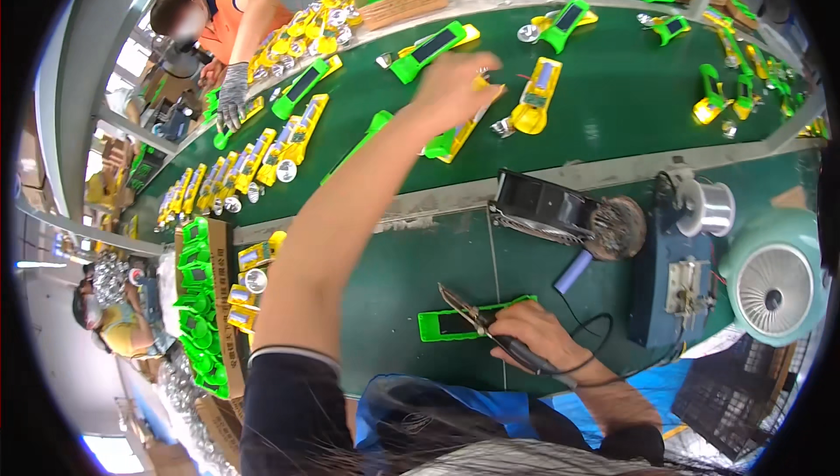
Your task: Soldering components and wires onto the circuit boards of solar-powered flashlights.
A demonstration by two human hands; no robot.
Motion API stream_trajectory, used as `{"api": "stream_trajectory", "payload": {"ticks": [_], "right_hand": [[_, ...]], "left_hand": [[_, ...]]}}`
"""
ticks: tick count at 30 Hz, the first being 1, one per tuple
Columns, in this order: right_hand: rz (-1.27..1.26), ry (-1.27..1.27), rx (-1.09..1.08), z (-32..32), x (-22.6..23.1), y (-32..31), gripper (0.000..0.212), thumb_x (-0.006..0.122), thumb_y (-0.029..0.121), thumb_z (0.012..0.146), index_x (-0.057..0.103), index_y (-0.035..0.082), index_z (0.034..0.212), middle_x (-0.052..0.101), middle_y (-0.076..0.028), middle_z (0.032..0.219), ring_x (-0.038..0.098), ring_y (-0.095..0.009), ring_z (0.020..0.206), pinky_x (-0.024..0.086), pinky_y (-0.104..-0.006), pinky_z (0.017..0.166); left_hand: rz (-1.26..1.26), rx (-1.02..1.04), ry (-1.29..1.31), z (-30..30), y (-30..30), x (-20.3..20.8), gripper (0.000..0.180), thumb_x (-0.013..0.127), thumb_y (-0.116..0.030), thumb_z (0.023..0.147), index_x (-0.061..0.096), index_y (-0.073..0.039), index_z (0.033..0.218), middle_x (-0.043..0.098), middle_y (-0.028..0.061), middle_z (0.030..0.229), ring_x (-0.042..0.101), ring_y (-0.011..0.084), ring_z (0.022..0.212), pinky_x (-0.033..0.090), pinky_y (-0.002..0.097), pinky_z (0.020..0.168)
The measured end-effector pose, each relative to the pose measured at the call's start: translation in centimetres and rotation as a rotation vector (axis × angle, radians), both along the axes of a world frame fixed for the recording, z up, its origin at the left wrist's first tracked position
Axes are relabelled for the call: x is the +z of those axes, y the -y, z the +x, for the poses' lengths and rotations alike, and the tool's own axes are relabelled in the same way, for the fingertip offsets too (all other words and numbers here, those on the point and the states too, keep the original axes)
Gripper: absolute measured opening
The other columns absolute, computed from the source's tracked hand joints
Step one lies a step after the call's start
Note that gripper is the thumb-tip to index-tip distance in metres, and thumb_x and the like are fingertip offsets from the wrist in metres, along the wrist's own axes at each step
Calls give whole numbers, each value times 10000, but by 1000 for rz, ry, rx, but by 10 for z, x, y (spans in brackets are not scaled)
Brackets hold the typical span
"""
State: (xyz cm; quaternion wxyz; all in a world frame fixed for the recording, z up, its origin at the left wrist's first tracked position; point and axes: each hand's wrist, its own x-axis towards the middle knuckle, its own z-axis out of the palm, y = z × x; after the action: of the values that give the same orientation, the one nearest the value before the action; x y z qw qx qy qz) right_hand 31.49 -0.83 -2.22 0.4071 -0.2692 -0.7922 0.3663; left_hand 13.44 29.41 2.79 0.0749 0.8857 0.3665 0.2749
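My left hand [459, 88] stretches far over the green conveyor belt [630, 82], its visible fingers apart. It is above the upper end of a yellow-and-green lamp housing [451, 139] and partly covers it; contact between them is unclear. Just right of it lies an open yellow housing [535, 100] with wires and a silver reflector. In my right hand [538, 336], closed round its dark handle, is a corded soldering iron [516, 352]. Its metal end slants up to the left across a green frame-shaped cover [435, 326] on the bench.
A black fan [547, 205], a blue soldering unit [669, 283], a solder wire spool [707, 206] and a pale green fan [774, 297] stand at right. A carton [232, 345] of green parts is at left. Across the belt works a gloved person [234, 95].
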Motion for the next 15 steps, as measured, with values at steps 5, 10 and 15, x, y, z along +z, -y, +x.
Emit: {"api": "stream_trajectory", "payload": {"ticks": [5, 10, 15], "right_hand": [[-65, 27, 63, -8, 6, -11, 367, 784, 137, 751, 588, 77, 1055, 591, -106, 980, 602, -293, 883, 472, -393, 787], [-84, 2, 86, -7, 1, -19, 408, 808, 125, 709, 595, 85, 1055, 597, -107, 976, 610, -301, 855, 487, -402, 753], [-2, 63, -21, 4, 7, -3, 416, 799, 138, 736, 581, 86, 1087, 605, -120, 1005, 610, -328, 873, 477, -418, 765]], "left_hand": [[-283, 38, -286, 69, -37, -22, 442, 672, -473, 785, 628, -231, 1152, 657, 120, 1036, 578, 309, 1051, 404, 513, 866], [-158, 3, -292, 89, -38, -24, 324, 685, -264, 751, 639, -219, 1068, 608, 147, 997, 593, 331, 962, 470, 448, 789], [-285, -176, 505, 39, 11, 53, 462, 755, -351, 794, 615, -119, 1168, 602, 214, 1113, 627, 333, 998, 504, 404, 842]]}}
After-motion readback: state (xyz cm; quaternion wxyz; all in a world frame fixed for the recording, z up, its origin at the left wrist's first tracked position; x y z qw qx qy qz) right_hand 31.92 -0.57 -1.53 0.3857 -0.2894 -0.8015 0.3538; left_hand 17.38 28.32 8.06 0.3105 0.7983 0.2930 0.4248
